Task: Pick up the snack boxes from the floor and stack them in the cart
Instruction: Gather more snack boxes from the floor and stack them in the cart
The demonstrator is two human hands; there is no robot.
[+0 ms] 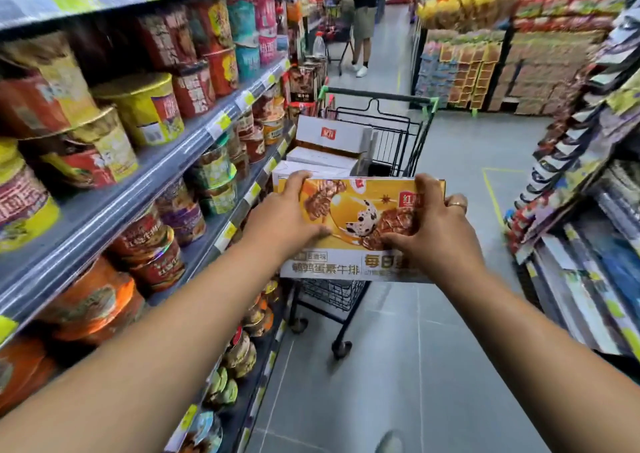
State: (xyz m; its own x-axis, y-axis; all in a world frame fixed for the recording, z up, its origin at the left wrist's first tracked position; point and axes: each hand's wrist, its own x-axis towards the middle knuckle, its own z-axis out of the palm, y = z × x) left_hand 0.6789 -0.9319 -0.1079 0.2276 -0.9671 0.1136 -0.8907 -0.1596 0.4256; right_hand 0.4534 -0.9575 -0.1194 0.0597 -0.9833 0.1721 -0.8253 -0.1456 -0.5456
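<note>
- Both hands grasp one snack box (360,225): left hand (289,215) at its left edge, right hand (434,225) at its right.
- Box is held over the cart (420,130)'s near end, above white boxes (329,147) stacked inside.

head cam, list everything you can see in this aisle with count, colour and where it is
snack box: one, orange-gold with a white band, held over the near end of the cart
white boxes: at least three, stacked inside the cart
cart: one, black wire with green corners, in the aisle ahead
noodle tubs: many, red, yellow, orange and teal, on the shelves at left
packet racks: many mixed-colour packets, at right
boxed display: many, tan and yellow, beyond the cart at right
other person: one, far end of the aisle, beside a second cart
floor: grey tiles with yellow lines
left hand: grips the snack box's left side
right hand: grips its right side, wears a ring
</note>
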